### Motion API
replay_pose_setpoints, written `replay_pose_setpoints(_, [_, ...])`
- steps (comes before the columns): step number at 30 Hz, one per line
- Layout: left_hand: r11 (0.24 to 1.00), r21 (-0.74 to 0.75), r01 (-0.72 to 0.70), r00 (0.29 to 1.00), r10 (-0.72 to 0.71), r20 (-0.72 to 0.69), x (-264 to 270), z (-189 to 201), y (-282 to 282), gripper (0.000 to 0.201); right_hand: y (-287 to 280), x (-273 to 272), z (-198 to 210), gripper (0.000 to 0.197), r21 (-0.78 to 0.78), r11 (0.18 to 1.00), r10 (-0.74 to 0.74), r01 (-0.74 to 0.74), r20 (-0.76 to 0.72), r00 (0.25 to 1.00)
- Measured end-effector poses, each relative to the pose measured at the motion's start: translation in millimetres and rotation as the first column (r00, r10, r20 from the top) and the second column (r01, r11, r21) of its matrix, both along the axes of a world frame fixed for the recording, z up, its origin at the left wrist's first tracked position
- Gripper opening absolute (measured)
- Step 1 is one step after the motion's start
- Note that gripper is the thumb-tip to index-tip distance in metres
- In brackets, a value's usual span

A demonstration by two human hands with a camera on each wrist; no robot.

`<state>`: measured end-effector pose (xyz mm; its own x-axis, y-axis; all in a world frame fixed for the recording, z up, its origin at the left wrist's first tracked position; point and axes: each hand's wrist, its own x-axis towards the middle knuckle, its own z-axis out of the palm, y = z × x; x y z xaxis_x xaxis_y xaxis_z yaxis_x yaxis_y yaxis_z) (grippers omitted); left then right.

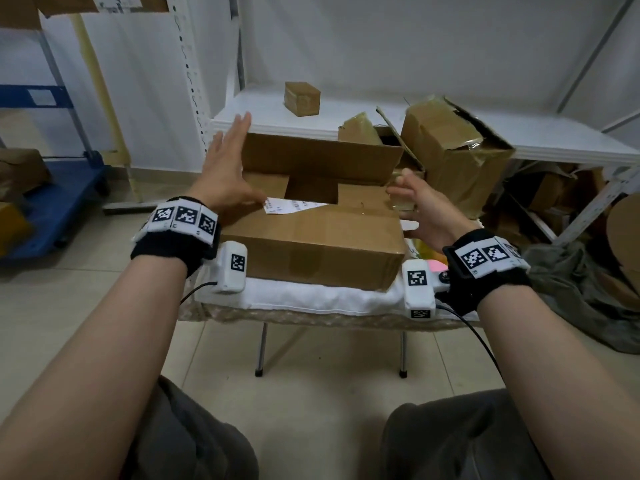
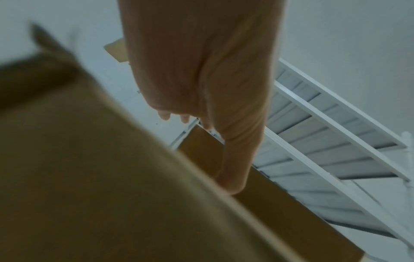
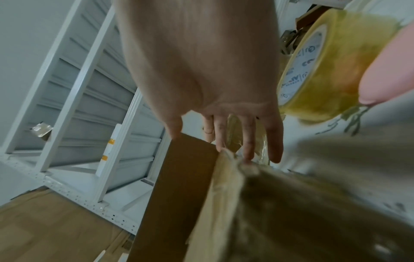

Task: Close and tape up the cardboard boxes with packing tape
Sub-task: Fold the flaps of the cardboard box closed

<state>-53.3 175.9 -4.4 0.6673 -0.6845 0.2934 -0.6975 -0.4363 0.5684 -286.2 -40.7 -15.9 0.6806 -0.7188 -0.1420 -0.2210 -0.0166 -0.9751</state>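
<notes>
- A plain white wall [image 1: 415,39] fills the far side.
- White metal shelving [image 1: 263,112] stands against it, with a slanted brace at the far right.
- Pale floor tiles [image 1: 311,393] cover the near ground.
- A blue trolley [image 1: 52,202] sits at left.

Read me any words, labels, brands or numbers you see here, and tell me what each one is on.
None can be quoted in full.
White paper label on the cardboard box: printed lines, too small to read.
Tape roll core: blue lettering, blurred and partly cut off.
Wrist bands: square coded markers, no words.
</notes>
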Motion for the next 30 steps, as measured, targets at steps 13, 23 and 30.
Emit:
replay_pose_setpoints(13, [0.84,0.43,0.331,0.943,-0.311,-0.117,-54,2,-14,0.081,-1,-4,-13,0.05,0.201,0.975,0.15,-0.098,-0.257,0.955])
replay_pose_setpoints(23, [0.836,0.474,0.277,0.913,-0.383,0.143,-69,-22,-18,0.117,6,-5,-13,0.052,0.272,0.952,0.175,-0.139,-0.111,0.978])
replay_pose_setpoints(30, [0.913,0.306,0.27,0.949,-0.306,0.075,-65,15,3,0.104,-7,-6,-5,0.053,0.348,0.933,0.082,-0.089,0.033,0.996])
